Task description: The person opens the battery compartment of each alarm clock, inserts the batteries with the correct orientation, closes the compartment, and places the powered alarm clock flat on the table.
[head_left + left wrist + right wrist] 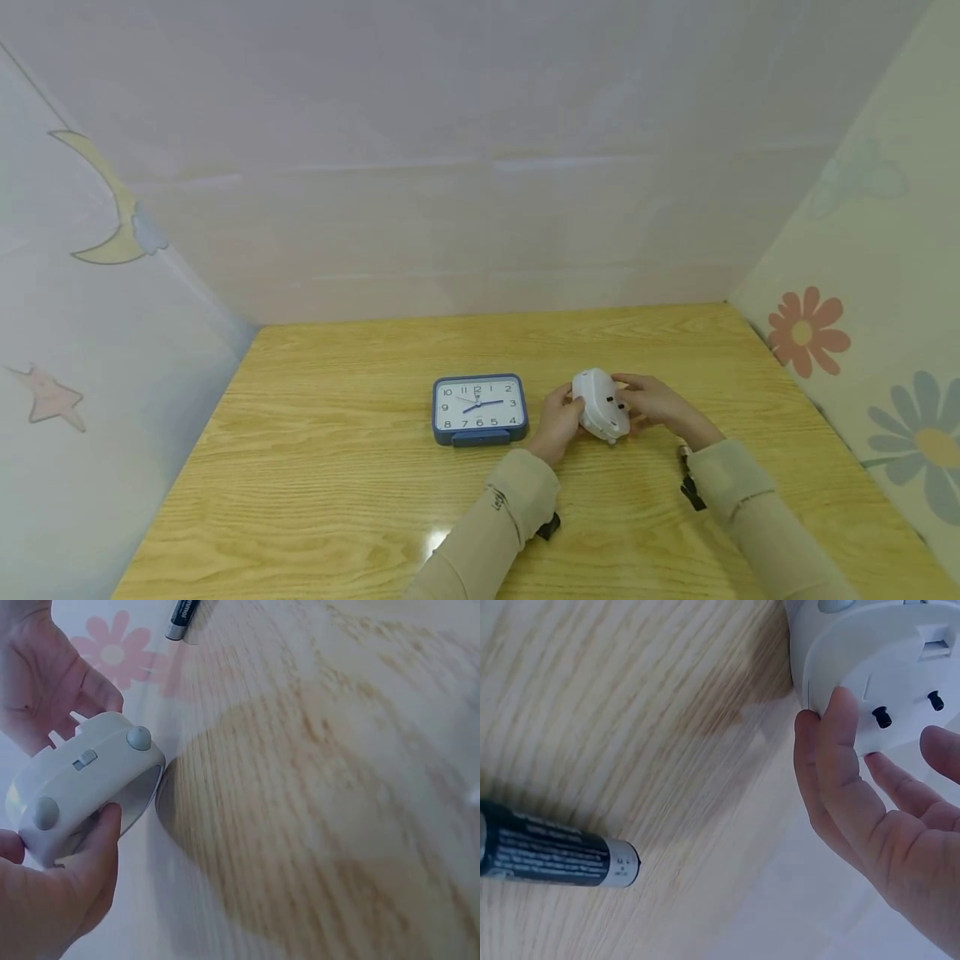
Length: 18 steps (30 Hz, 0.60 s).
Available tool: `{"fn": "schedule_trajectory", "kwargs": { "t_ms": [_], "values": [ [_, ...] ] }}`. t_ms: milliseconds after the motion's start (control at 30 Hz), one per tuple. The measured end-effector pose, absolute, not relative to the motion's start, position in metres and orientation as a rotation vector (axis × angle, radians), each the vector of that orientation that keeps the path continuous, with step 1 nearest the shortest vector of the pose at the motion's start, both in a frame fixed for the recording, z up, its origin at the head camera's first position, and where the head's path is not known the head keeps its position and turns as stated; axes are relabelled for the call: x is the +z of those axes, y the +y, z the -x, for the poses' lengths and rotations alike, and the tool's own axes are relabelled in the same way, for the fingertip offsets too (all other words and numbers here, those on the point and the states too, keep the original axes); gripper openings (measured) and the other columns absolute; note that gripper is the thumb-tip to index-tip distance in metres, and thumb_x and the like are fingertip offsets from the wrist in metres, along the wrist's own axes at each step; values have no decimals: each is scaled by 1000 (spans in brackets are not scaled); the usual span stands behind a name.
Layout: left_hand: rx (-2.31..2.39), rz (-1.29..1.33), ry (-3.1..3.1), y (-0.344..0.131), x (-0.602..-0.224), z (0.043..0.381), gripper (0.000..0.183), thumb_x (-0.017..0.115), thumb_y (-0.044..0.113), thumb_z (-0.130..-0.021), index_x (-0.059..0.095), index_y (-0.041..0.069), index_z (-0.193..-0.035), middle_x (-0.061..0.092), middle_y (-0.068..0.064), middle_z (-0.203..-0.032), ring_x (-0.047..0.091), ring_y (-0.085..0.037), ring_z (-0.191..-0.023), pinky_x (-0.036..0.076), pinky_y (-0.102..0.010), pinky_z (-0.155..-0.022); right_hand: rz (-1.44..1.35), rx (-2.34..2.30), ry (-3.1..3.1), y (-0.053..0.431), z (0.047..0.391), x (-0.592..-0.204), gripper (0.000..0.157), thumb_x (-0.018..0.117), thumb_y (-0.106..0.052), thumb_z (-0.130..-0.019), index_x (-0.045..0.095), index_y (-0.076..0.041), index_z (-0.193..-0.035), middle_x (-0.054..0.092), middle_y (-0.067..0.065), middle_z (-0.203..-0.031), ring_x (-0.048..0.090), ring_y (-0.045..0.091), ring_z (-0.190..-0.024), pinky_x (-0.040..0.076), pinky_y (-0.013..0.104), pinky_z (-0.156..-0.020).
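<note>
My left hand (557, 423) grips a small white alarm clock (600, 400) by its side, with thumb and fingers on the casing. In the left wrist view the white clock shows two round feet and a small slide switch; its back, with two black knobs and a cover latch, appears in the right wrist view. Fingertips of my right hand (885, 825) touch the edge of that back, the fingers fairly straight and the thumb apart from them. To the left of both hands stands a blue alarm clock (480, 408) with a white dial.
A dark battery (555, 847) with a silver end lies on the wooden table (337, 500) near my right wrist. Small black pieces show beside both sleeves. Light walls printed with a moon (112, 200) and flowers (810, 332) enclose the table's back and sides.
</note>
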State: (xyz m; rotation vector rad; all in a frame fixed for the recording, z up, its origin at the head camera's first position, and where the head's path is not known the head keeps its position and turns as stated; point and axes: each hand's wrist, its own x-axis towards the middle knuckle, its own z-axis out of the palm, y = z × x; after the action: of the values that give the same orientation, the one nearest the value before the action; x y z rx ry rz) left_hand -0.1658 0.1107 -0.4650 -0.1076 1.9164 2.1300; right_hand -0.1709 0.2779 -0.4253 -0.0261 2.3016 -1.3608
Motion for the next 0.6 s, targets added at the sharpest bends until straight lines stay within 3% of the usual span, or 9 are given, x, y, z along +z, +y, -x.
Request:
{"fn": "schedule_trajectory", "kwargs": {
  "t_ms": [300, 433, 600],
  "values": [
    [1991, 90, 2194, 110, -461, 166, 27, 53, 2, -87, 60, -1, -113, 55, -3, -81, 52, -12, -69, 47, -24, -57, 44, -1296, 2350, 278, 173, -426, 52, 37, -5, -93, 19, 11, -139, 35, 40, -125, 59, 27, -83, 52, 44, -68],
    [1951, 115, 2270, 109, -464, 166, 27, 54, 0, -85, 60, -3, -111, 51, -4, -80, 49, -12, -68, 46, -22, -55, 56, -1228, 2399, 277, 172, -423, 52, 38, -2, -90, 23, 12, -138, 35, 41, -124, 57, 32, -89, 53, 43, -67],
    [1922, 124, 2293, 107, -469, 168, 29, 54, -3, -83, 59, -4, -112, 53, -6, -85, 50, -14, -78, 47, -26, -66, 55, -1159, 2418, 273, 173, -415, 52, 38, -1, -87, 26, 13, -136, 32, 42, -127, 52, 41, -100, 52, 43, -69]
  ]
}}
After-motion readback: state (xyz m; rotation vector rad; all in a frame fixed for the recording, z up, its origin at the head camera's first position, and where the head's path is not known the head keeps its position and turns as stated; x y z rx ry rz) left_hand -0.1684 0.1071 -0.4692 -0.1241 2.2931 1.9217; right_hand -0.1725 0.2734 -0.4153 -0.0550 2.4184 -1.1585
